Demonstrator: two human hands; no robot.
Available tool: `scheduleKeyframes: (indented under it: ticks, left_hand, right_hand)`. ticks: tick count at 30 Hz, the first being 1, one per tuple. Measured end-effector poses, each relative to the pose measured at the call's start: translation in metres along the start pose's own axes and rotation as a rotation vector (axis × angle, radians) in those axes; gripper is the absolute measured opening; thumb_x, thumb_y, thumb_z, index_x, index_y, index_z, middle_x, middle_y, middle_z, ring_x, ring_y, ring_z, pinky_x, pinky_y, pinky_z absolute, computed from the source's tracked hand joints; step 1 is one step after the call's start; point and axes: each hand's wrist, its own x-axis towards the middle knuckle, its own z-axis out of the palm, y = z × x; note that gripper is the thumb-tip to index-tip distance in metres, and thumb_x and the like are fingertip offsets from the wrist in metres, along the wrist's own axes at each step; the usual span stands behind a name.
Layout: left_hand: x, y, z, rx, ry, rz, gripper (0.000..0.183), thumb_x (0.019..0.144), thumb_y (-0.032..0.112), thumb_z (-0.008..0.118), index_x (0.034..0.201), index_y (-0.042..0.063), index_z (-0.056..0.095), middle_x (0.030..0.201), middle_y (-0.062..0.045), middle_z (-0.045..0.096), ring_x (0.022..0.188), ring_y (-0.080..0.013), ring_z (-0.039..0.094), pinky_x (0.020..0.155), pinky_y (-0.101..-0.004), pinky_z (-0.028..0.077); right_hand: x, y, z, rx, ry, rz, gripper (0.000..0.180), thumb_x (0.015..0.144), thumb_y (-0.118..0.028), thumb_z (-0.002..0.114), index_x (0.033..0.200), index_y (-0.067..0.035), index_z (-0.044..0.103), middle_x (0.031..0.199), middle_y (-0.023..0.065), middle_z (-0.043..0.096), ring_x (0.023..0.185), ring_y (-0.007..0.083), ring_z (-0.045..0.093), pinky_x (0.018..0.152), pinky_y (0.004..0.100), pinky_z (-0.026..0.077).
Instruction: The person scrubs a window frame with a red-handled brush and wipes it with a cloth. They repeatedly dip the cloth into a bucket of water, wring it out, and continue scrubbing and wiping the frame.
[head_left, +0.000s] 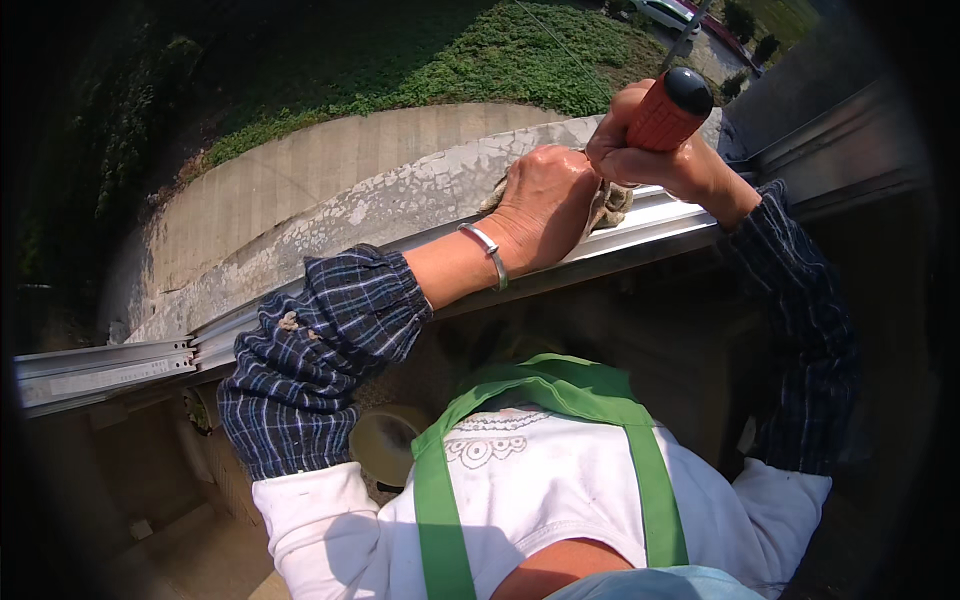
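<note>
My left hand (551, 199) presses a bunched, dirty tan cloth (611, 208) onto the metal window track (652, 217). In my right hand (637, 154) is a tool with a red handle (664, 112) and a black rounded end, pointing up toward me. Its lower part is hidden behind my fist and the cloth, so I cannot tell the kind of tool. Both hands are close together over the track, the right just beyond the left. A silver bangle (486, 251) circles my left wrist, and dark plaid oversleeves (360, 307) cover my forearms.
Beyond the track lies a worn concrete ledge (390, 184) with flaking patches. Outside and below are a concrete strip (300, 176), green plants (487, 67) and a parked white car (667, 15). A window frame (832, 142) rises at right. Indoors, a round container (390, 442) stands below my left arm.
</note>
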Motion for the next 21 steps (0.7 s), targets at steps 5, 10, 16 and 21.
scheduleKeyframes:
  ticks: [5,10,16,21]
  left_hand:
    - [0.095,0.022,0.090,-0.081,-0.017,0.123,0.016,0.083,0.018,0.058,0.076,0.006,0.066,0.077,-0.019,0.068,0.077,-0.0399,0.068,0.066,-0.0493,0.054]
    - [0.147,0.037,0.124,-0.178,-0.120,0.101,0.017,0.082,0.021,0.063,0.086,0.004,0.067,0.087,-0.022,0.069,0.084,-0.0403,0.067,0.070,-0.0471,0.053]
    - [0.130,-0.011,0.010,-0.615,-0.291,-0.096,0.030,0.092,0.027,0.073,0.099,-0.002,0.069,0.089,-0.006,0.072,0.080,-0.0127,0.068,0.073,-0.0280,0.056]
    - [0.052,-0.048,-0.125,-0.995,-0.313,-0.138,0.027,0.090,0.026,0.076,0.101,0.002,0.071,0.091,-0.004,0.073,0.079,-0.0095,0.070,0.074,-0.0244,0.059]
  right_hand:
    - [-0.061,0.028,-0.084,0.012,0.299,0.148,0.011,0.083,-0.005,0.066,0.088,-0.005,0.056,0.076,0.0017,0.060,0.067,0.0093,0.056,0.056,0.0251,0.044]
    - [-0.087,0.032,-0.091,-0.321,0.761,0.023,0.026,0.079,-0.015,0.079,0.096,-0.003,0.063,0.076,0.0016,0.061,0.066,0.0088,0.057,0.059,0.0267,0.045]
    - [-0.070,-0.049,-0.092,0.094,0.498,-0.350,0.023,0.090,-0.009,0.064,0.071,-0.010,0.051,0.060,-0.0014,0.045,0.055,0.0097,0.045,0.052,0.0272,0.034]
    - [-0.033,-0.059,-0.048,-0.102,0.497,-0.566,0.024,0.092,-0.010,0.060,0.071,-0.008,0.048,0.063,-0.0011,0.041,0.060,0.0123,0.045,0.058,0.0266,0.035]
